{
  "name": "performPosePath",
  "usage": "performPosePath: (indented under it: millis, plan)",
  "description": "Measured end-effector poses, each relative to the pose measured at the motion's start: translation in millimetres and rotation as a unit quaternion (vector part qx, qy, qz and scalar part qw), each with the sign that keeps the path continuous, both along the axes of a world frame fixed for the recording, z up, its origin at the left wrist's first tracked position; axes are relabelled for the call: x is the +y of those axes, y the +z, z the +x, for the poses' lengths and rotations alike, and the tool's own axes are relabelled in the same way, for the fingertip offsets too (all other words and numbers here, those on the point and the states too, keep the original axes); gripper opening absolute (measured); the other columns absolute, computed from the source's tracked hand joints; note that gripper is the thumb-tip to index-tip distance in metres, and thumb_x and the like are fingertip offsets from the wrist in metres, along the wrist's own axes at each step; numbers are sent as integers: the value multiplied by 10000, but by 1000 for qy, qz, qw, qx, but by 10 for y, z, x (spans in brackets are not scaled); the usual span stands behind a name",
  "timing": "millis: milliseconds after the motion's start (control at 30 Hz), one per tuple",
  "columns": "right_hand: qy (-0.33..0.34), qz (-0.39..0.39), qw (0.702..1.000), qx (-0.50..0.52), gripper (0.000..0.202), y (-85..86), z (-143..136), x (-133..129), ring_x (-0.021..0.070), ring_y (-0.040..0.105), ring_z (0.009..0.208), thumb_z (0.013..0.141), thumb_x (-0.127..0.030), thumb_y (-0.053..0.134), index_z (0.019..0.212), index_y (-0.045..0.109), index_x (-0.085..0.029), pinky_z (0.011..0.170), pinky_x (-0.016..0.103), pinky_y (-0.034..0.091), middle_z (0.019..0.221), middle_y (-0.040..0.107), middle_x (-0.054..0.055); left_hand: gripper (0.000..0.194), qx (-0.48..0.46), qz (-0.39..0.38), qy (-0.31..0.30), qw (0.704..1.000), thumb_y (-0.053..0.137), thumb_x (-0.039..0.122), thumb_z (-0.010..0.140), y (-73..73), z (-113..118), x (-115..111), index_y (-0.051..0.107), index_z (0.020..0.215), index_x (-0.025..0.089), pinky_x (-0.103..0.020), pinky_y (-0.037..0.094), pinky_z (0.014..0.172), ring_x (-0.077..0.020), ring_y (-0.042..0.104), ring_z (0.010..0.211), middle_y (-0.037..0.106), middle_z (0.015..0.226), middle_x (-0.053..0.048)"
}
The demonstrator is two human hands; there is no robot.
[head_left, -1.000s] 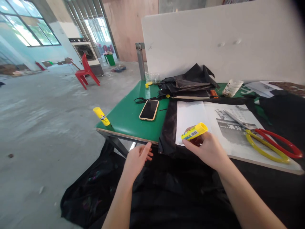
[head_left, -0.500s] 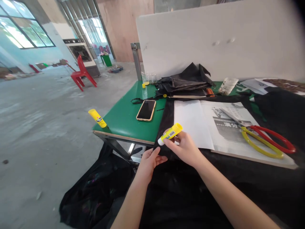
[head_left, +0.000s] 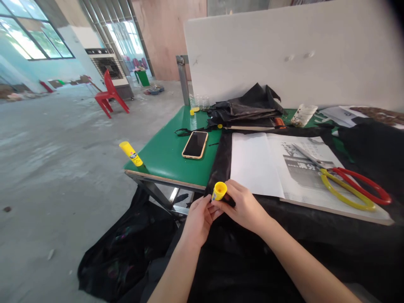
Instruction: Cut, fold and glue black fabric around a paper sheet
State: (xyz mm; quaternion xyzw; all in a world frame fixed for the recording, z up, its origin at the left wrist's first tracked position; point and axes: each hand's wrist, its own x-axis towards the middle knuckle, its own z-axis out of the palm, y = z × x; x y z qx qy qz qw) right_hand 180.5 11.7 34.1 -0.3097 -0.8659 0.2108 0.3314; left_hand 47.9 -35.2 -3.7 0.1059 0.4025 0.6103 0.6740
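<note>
"What were the hands busy with?"

"The right hand (head_left: pixel 248 206) had its fingers closed around a yellow glue stick (head_left: pixel 219 191), its hollow end facing up. It held the stick over the near edge of the black cloth (head_left: pixel 221 164), beside the left hand (head_left: pixel 197 221). I took it for a moment of placing or working the stick there."

"And the left fingers?"

"They were curled in close by the stick, with thumb and forefinger nearly together. I couldn't tell whether they pinched the cloth, touched the stick or had hold of nothing."

"Was glue going on?"

"The lower end was hidden, so I couldn't say."

"What did the next move call for?"

"In my judgement, a steady cloth edge and a controlled angle on the stick, with its tip away from the white paper (head_left: pixel 252 160) just to the right."

"Anything else about?"

"A second glue stick (head_left: pixel 131 154) stood tilted at the near left corner of the green bench (head_left: pixel 170 151). A smartphone (head_left: pixel 195 145) lay between that corner and the cloth, and scissors (head_left: pixel 326 171) rested on the open book (head_left: pixel 315 187), to the right."
</note>
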Motion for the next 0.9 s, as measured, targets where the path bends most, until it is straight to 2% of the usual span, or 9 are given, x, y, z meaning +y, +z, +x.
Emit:
performPosePath:
  millis: [100,233,333,500,600,667,733,800,900]
  plan:
    - [20,55,998,-26,72,-27,-11,-11,182,492,753,863,-257,489,880,485,-187,641,311,444,785,539,49,148,-3,0,7,1000,692,226,677,10,12,-3,573,717,148,-270,521,684,-141,644,672,666,709,-25]
    - [28,107,993,-48,125,-51,19,-17,215,498,838,854,-222,473,967,476,-170,724,369,459,862,559,82,200,14,-13,36,999,705,233,654,4,28,11,528,681,145,-254,514,635,-132,627,609,623,623,-8]
    - [15,126,991,-48,144,-78,68,-21,222,501,865,831,-196,488,973,482,-169,787,401,444,859,566,80,193,16,-23,54,998,682,197,670,-11,50,29,493,683,155,-286,526,649,-143,630,587,596,576,4]
    - [-25,138,990,-35,84,-129,223,-28,203,503,754,784,-184,521,866,508,-184,713,382,452,730,534,47,187,26,-57,73,995,663,157,687,-45,52,55,476,687,167,-362,545,686,-176,645,568,555,510,25]
    - [-62,117,991,17,58,-75,360,-75,185,517,690,755,-183,554,783,506,-200,661,360,460,702,536,33,156,22,-37,52,998,658,187,704,-64,32,61,506,689,156,-370,545,717,-189,661,624,629,592,-29]
    - [-110,73,989,74,73,11,418,-123,169,540,660,754,-204,576,801,519,-204,626,336,469,765,576,39,132,20,-27,31,999,656,204,712,-84,22,60,539,711,144,-367,541,743,-203,672,696,677,708,-80]
    - [-148,39,983,104,107,106,408,-158,163,567,674,766,-232,589,857,538,-209,630,323,478,845,611,46,130,24,-26,28,999,665,203,704,-109,17,55,554,724,140,-367,537,761,-201,673,715,687,758,-91]
    - [-137,48,985,92,132,164,322,-163,172,580,724,782,-254,593,896,545,-210,692,337,477,864,626,45,150,29,-26,48,998,687,193,681,-129,17,45,548,711,148,-351,536,755,-176,665,674,674,709,-55]
    - [-62,95,993,21,136,128,116,-122,187,563,773,812,-251,566,932,537,-193,785,376,439,827,623,51,201,28,-20,62,997,713,212,649,-130,15,23,522,683,161,-301,531,708,-142,646,633,646,651,-9]
